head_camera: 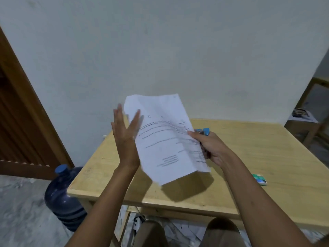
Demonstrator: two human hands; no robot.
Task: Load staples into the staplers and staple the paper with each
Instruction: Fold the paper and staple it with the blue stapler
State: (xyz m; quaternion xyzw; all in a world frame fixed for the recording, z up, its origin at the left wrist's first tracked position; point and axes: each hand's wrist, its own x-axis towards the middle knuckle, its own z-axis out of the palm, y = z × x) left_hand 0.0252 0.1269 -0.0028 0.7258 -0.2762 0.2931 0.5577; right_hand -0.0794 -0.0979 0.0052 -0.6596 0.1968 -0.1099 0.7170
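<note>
A printed white paper (165,138) is held up in the air above the wooden table (249,154), tilted and blurred by motion. My right hand (211,148) grips its right edge together with a blue stapler (204,131), whose tip pokes out above the fingers. My left hand (126,136) is flat, fingers spread, against the paper's left edge without gripping it. A small green and white staple box (259,179) lies on the table to the right of my right forearm.
The table stands against a pale wall. A dark blue water jug (62,198) sits on the floor by its left corner. A wooden door (21,122) is at the left, a second wooden table (308,122) at the far right. My knees show under the front edge.
</note>
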